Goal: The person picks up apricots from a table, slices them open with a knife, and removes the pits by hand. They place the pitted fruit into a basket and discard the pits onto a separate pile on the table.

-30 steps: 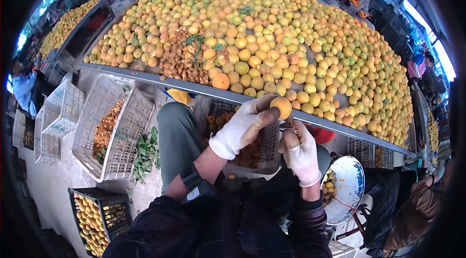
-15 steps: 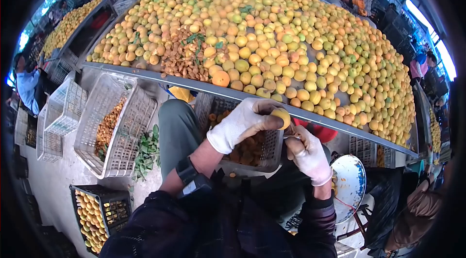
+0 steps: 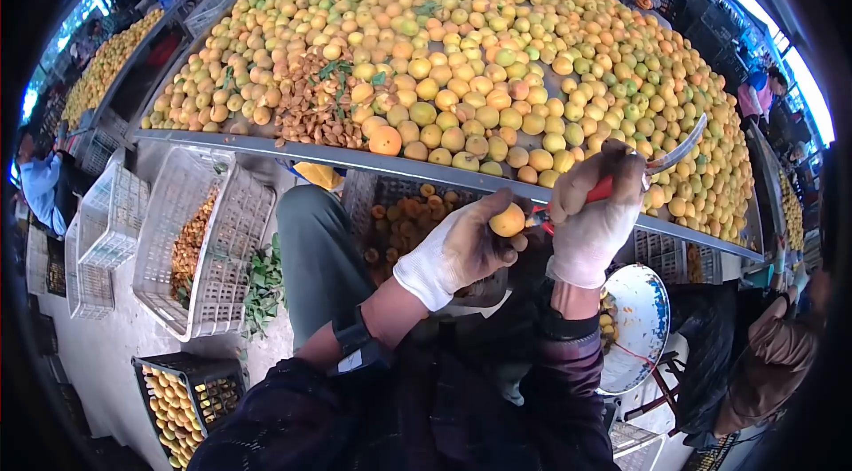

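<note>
My left hand (image 3: 466, 249), in a white glove stained dark at the fingers, grips a yellow-orange apricot (image 3: 508, 220) between thumb and fingers. Close on its right, my gloved right hand (image 3: 595, 214) is wrapped round a red-handled curved knife (image 3: 682, 148). The curved metal blade sticks out to the upper right, over the table's front edge. A short metal end of the tool shows at the apricot's right side. Below my hands is a crate (image 3: 359, 196) of cut apricots, partly hidden by my left hand and forearm.
Apricots cover the metal-edged table (image 3: 355, 156), with a heap of brown pits (image 3: 319, 103) near its front. Left stand pale crates (image 3: 209, 267), a leaf pile (image 3: 264, 289) and a black crate (image 3: 191, 360) of apricots. A white basin (image 3: 646, 316) sits at right. Other people work around.
My right hand has risen and turned, bringing the red handle and curved blade into sight. My left hand has lowered slightly with the apricot and turned. The view has shifted a little right.
</note>
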Demonstrator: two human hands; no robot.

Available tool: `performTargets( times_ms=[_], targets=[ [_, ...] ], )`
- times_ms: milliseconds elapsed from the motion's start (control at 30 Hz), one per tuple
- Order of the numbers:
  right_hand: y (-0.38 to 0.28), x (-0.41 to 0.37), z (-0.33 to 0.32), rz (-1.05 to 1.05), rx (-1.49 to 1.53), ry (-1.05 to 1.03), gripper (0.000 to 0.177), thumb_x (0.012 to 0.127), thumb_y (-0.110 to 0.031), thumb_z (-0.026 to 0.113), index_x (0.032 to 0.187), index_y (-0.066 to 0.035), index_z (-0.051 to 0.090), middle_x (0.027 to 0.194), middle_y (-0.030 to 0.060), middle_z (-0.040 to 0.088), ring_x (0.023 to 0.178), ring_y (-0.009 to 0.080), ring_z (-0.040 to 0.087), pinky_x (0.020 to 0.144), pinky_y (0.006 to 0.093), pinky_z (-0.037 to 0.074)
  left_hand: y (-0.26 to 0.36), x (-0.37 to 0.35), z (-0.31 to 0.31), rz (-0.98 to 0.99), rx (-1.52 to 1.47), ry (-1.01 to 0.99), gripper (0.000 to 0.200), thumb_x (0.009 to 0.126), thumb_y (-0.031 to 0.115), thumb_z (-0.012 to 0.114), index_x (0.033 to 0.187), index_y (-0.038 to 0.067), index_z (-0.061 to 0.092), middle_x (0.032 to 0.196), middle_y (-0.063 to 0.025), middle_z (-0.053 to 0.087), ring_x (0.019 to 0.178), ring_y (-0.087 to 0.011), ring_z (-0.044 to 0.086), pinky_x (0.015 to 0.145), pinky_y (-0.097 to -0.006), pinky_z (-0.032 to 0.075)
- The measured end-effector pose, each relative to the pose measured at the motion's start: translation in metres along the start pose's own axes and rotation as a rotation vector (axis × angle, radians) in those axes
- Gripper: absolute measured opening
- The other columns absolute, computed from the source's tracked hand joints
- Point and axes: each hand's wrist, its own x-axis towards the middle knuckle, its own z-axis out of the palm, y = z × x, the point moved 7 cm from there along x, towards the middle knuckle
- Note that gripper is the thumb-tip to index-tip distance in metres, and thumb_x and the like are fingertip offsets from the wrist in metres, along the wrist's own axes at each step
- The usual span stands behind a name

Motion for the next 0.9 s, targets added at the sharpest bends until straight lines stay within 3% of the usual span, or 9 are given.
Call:
performTargets(
  times_ms=[100, 300, 433, 533, 567, 633, 700, 800, 900],
  targets=[
    [0.01, -0.004, 0.007, 0.007, -0.071, 0.126, 0.027, 0.092, -0.027, 0.054, 0.093, 0.0, 0.055, 0.048, 0.0036, 0.045, 0.033, 0.0104, 0.036, 0.033, 0.025, 0.027, 0.001, 0.002, -0.008, -0.031, -0.097, 0.082, 0.037, 0.098, 0.041, 0.046, 0.104, 0.005, 0.052, 0.094, -0.0133, 0.062, 0.072, -0.0207, 0.063, 0.053, -0.0267, 0.05],
    [0.025, -0.003, 0.012, 0.0, -0.061, 0.099, 0.025, 0.09, -0.025, 0.057, 0.093, 0.0, 0.056, 0.049, 0.0033, 0.046, 0.034, 0.0102, 0.036, 0.034, 0.0245, 0.027, 0.005, 0.001, -0.009, 0.0, -0.288, 0.219, 0.04, 0.098, 0.044, 0.044, 0.105, 0.005, 0.049, 0.087, -0.0093, 0.058, 0.063, -0.0192, 0.057, 0.049, -0.0253, 0.049],
    [0.038, 0.0, 0.012, 0.027, -0.125, 0.096, 0.026, 0.09, -0.026, 0.057, 0.092, 0.0, 0.056, 0.049, 0.0029, 0.046, 0.034, 0.0098, 0.036, 0.034, 0.0243, 0.027, 0.001, 0.01, -0.017, -0.003, -0.319, 0.22, 0.04, 0.098, 0.044, 0.043, 0.105, 0.006, 0.049, 0.092, -0.0082, 0.058, 0.068, -0.0189, 0.058, 0.052, -0.0255, 0.049],
    [0.057, 0.002, 0.007, 0.127, -0.018, 0.062, 0.026, 0.09, -0.027, 0.058, 0.09, -0.001, 0.056, 0.049, 0.002, 0.045, 0.034, 0.0092, 0.035, 0.034, 0.0242, 0.025, 0.003, 0.011, -0.019, 0.124, -0.275, 0.323, 0.042, 0.097, 0.046, 0.043, 0.103, 0.006, 0.05, 0.082, -0.0085, 0.06, 0.061, -0.0177, 0.059, 0.047, -0.0267, 0.048],
    [0.061, 0.002, 0.002, 0.107, -0.112, 0.163, 0.027, 0.09, -0.029, 0.058, 0.086, -0.002, 0.055, 0.049, 0.0007, 0.043, 0.033, 0.0083, 0.033, 0.033, 0.0242, 0.023, 0.003, 0.011, -0.024, 0.168, -0.242, 0.346, 0.039, 0.096, 0.044, 0.047, 0.105, 0.006, 0.05, 0.085, -0.0079, 0.06, 0.066, -0.0181, 0.06, 0.052, -0.0278, 0.05],
    [0.064, 0.003, 0.007, 0.168, -0.108, 0.11, 0.028, 0.092, -0.03, 0.057, 0.082, -0.004, 0.054, 0.048, 0.0, 0.041, 0.033, 0.0082, 0.032, 0.032, 0.0241, 0.023, 0.003, 0.005, -0.021, 0.208, -0.209, 0.367, 0.038, 0.095, 0.042, 0.051, 0.108, 0.007, 0.05, 0.089, -0.0072, 0.06, 0.07, -0.0185, 0.061, 0.056, -0.029, 0.052],
    [0.075, 0.009, 0.008, 0.252, 0.041, -0.014, 0.032, 0.096, -0.029, 0.051, 0.072, -0.007, 0.047, 0.046, -0.0016, 0.036, 0.032, 0.008, 0.028, 0.032, 0.0242, 0.022, 0.015, -0.005, -0.005, 0.319, 0.049, 0.236, 0.035, 0.097, 0.03, 0.051, 0.123, 0.007, 0.047, 0.109, -0.0068, 0.056, 0.094, -0.0199, 0.06, 0.07, -0.0334, 0.054],
    [0.084, 0.011, 0.002, 0.346, 0.152, -0.039, 0.035, 0.098, -0.028, 0.048, 0.069, -0.009, 0.042, 0.045, -0.002, 0.033, 0.032, 0.0077, 0.025, 0.032, 0.0243, 0.02, 0.029, -0.005, -0.006, 0.213, 0.287, 0.104, 0.035, 0.095, 0.02, 0.055, 0.124, 0.004, 0.046, 0.111, -0.0088, 0.055, 0.098, -0.0209, 0.06, 0.073, -0.0357, 0.055],
    [0.084, 0.006, 0.008, 0.33, 0.183, -0.003, 0.035, 0.098, -0.029, 0.046, 0.069, -0.01, 0.041, 0.046, -0.0022, 0.032, 0.033, 0.0072, 0.024, 0.032, 0.024, 0.02, 0.031, -0.001, -0.018, 0.217, 0.148, 0.157, 0.027, 0.096, 0.02, 0.051, 0.118, 0.003, 0.049, 0.108, -0.01, 0.056, 0.094, -0.0205, 0.06, 0.071, -0.0352, 0.056]
  ],
)
